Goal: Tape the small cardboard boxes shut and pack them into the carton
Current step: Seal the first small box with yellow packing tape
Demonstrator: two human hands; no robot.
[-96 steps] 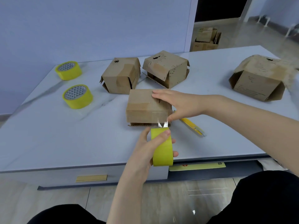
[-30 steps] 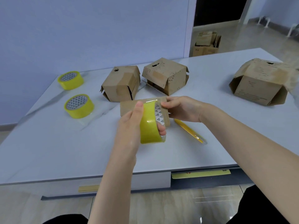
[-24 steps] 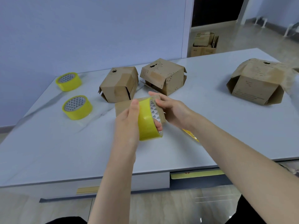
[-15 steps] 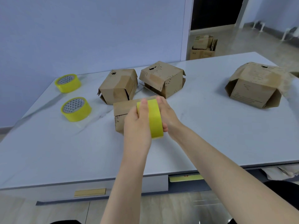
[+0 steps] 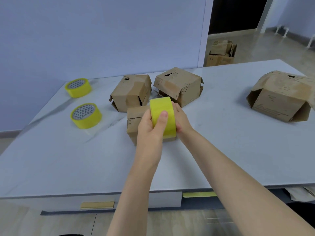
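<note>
A pale marbled table (image 5: 221,150) stands against a blue-grey wall (image 5: 119,31). Beyond a doorway at the far right, a stack of cartons (image 5: 221,53) sits on the floor.

About three seconds ago the tape roll hung off the near edge of the small box, with a strip drawn up onto the box's front face and the right hand flat on the lid. Now the tape roll (image 5: 162,116) stands on edge over the right part of the small box (image 5: 134,121), and the right hand has come off the lid to the box's right side. Since half a second ago little has shifted (the roll sits a touch higher over the box).

There are three yellow rolls in all: the one in hand and two spare rolls (image 5: 86,115) lying flat, well apart from the work, at the table's left. There are three small boxes: the one being taped near the table's middle and two other small boxes (image 5: 131,92) just behind it, side by side with their flaps loose. One larger carton (image 5: 279,97) sits far to the right, its flaps splayed out.

The left hand (image 5: 150,128) reaches forward from below and clamps the roll, with the thumb pressed on its outer yellow face and the fingers hidden behind. The right hand (image 5: 181,118) comes in from the right and lies against the roll's far side. Its fingertips are hidden behind the roll, so I cannot tell what they hold.
</note>
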